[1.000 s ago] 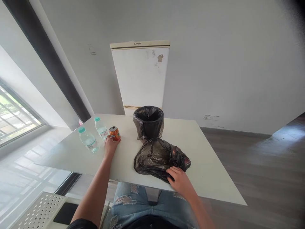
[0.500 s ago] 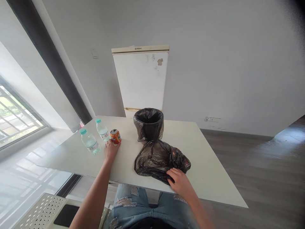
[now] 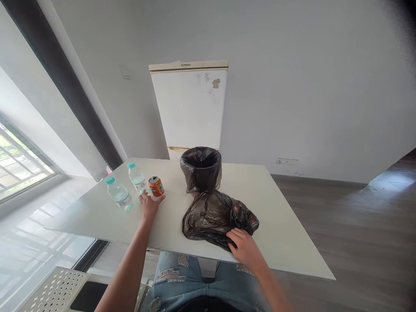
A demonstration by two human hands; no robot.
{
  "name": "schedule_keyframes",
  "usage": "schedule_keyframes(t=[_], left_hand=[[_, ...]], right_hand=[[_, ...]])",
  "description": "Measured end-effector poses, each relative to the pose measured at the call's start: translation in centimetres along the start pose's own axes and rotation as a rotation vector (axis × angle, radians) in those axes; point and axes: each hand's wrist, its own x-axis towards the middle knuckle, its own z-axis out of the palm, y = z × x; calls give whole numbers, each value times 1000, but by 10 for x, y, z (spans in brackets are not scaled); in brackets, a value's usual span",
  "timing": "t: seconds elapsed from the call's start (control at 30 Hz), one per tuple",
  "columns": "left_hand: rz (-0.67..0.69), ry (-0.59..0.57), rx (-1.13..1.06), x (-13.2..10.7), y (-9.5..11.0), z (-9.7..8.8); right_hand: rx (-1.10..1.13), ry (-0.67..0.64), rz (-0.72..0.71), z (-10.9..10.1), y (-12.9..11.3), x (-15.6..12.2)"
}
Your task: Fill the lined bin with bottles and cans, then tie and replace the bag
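Can (image 3: 156, 186), orange and upright, stands on the white surface (image 3: 286, 242) at the far side of my left hand (image 3: 148, 206), whose fingers lie spread and flat just short of it. My right hand (image 3: 245, 248) rests on the near edge of the crumpled black bag (image 3: 214, 214); whether it grips the plastic I cannot tell. Two water bottles (image 3: 118, 193) stand left of the can.

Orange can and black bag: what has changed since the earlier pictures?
No visible change. The left hand stays by the orange can, the right hand on the black bag. Bottles and lined bin stand as before.
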Motion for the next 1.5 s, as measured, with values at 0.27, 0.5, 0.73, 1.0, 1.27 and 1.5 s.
schedule_keyframes(t=[0.27, 0.5, 0.73, 1.0, 1.27, 1.5], left_hand=[[248, -153, -239, -81, 66, -50], [792, -866, -123, -154, 197, -28], [987, -956, 21, -168, 244, 38], [1070, -1024, 10, -175, 264, 60], [1073, -1020, -14, -167, 259, 61], [1017, -1011, -9, -164, 256, 60]], right_hand=[[-49, 145, -54, -8, -7, -3], [-81, 281, -191, -15, -6, -3], [-101, 315, -190, -16, -6, -6], [-101, 302, -192, -15, -6, -3], [-119, 265, -152, -9, -5, -5], [-104, 249, -149, -10, -4, -3]])
